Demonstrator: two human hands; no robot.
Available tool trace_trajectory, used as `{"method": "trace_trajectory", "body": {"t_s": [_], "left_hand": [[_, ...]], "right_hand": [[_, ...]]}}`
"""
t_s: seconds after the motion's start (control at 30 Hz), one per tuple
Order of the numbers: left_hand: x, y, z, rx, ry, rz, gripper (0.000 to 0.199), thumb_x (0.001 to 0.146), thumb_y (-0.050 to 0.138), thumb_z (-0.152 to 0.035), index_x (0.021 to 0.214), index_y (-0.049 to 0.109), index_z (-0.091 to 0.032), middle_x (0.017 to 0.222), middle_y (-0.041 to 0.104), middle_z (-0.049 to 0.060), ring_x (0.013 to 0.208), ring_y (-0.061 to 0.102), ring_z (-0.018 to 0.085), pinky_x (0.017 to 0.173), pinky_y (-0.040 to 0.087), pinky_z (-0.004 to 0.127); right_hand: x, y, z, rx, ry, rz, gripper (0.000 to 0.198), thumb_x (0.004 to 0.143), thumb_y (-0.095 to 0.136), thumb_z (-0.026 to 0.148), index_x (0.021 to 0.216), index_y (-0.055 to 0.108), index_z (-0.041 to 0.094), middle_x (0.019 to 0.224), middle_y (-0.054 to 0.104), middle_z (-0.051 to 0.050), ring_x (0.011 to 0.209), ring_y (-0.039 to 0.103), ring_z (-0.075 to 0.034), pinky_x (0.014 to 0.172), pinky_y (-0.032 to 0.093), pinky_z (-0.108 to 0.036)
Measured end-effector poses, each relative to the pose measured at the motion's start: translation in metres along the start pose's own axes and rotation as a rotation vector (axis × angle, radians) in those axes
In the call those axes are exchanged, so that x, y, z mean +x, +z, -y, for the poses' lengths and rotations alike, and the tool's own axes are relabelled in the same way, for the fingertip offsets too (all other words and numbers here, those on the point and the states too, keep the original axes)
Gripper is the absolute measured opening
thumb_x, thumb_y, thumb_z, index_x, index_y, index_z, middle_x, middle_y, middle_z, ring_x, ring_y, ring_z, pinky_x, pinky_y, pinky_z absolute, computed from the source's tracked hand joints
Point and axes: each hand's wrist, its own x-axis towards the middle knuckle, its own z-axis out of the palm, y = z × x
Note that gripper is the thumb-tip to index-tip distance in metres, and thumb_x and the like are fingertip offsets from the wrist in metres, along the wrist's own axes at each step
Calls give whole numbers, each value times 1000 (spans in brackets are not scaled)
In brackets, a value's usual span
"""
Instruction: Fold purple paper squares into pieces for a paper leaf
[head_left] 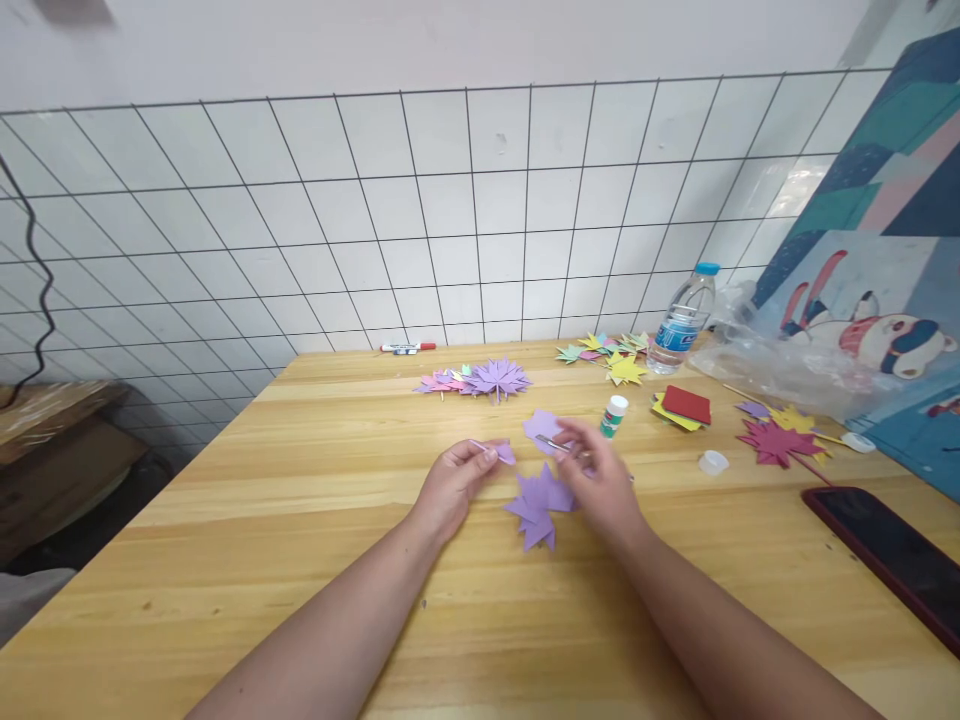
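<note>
My left hand (457, 480) pinches a small folded piece of purple paper (504, 453) between thumb and fingers, just above the table. In my right hand (596, 475) is a pair of scissors (549, 441); the slim metal blades point left, and the handles are mostly hidden by my fingers. Under the blades lies a loose purple paper piece (538, 427). A partly formed purple paper leaf (536, 515) with pointed tips rests on the table between my hands, its right side partly covered by my right hand. A capped glue stick (613, 417) stands just beyond my right hand.
Finished paper leaves (496, 378) lie toward the wall, with more (622, 365) near a water bottle (681, 320). Rightward are coloured paper squares (686, 404), a clear cap (713, 462), a crimson leaf (780, 442), a phone (892, 560) and a plastic bag (787, 365). A marker (407, 347) lies behind.
</note>
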Motion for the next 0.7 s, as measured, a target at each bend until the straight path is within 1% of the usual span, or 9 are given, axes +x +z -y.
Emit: {"method": "trace_trajectory", "body": {"t_s": [0.07, 0.13, 0.23, 0.3, 0.4, 0.47, 0.57, 0.67, 0.7], "left_hand": [[-3, 5, 2, 38, 13, 50, 13, 63, 75, -23, 66, 67, -14, 104, 66, 8, 92, 61, 18, 84, 45, 30], [-4, 9, 4, 69, 2, 67, 12, 63, 75, -23, 65, 68, -14, 103, 66, 8, 91, 61, 19, 85, 45, 32], [-4, 11, 6, 91, 8, 59, 12, 62, 76, -23, 67, 69, -14, 88, 69, 7, 85, 61, 18, 84, 44, 32], [-3, 10, 7, 76, 12, 50, 12, 63, 75, -23, 68, 68, -15, 81, 70, 5, 82, 62, 17, 84, 44, 32], [-2, 9, 7, 30, -8, 55, 11, 63, 75, -22, 65, 67, -15, 82, 71, 5, 82, 62, 17, 85, 44, 32], [-2, 10, 7, 28, -22, 70, 12, 63, 75, -22, 64, 66, -15, 84, 72, 5, 83, 63, 17, 85, 44, 32], [-4, 12, 8, 68, -11, 51, 13, 62, 76, -23, 65, 67, -14, 78, 71, 5, 77, 63, 16, 80, 45, 30], [-6, 14, 9, 70, -11, 12, 15, 61, 76, -24, 65, 66, -13, 69, 69, 3, 69, 62, 14, 75, 47, 27], [-6, 13, 9, 53, -21, 7, 16, 61, 76, -24, 64, 66, -13, 68, 69, 2, 68, 62, 13, 75, 47, 28]], "right_hand": [[-7, 13, 7, 47, 35, 209, 37, 74, 59, 36, 107, 58, 19, 90, 64, -5, 70, 57, -16, 61, 46, -27], [-9, 22, 9, 66, 75, 284, 27, 75, 58, 37, 93, 64, 19, 77, 65, -2, 65, 56, -14, 59, 45, -26], [-9, 25, 7, 110, 128, 271, 23, 76, 57, 38, 74, 66, 17, 62, 61, 0, 56, 52, -13, 53, 42, -24], [-8, 24, 7, 144, 132, 264, 23, 75, 58, 38, 76, 67, 17, 64, 62, 0, 56, 52, -13, 53, 42, -24], [-8, 21, 10, 180, 133, 270, 25, 74, 59, 37, 88, 67, 18, 73, 64, -2, 60, 53, -13, 56, 42, -24], [-8, 22, 12, 174, 146, 252, 23, 74, 59, 37, 82, 67, 17, 69, 63, -1, 59, 52, -13, 54, 41, -24], [-8, 25, 14, 150, 189, 223, 23, 73, 59, 38, 65, 62, 16, 57, 57, 1, 53, 48, -12, 50, 39, -23], [-10, 27, 12, 144, 239, 260, 23, 74, 57, 38, 64, 59, 17, 55, 55, 1, 50, 47, -12, 47, 37, -23], [-11, 26, 12, 117, 225, 270, 23, 76, 56, 37, 66, 59, 17, 55, 54, 1, 50, 47, -12, 47, 37, -23]]}}
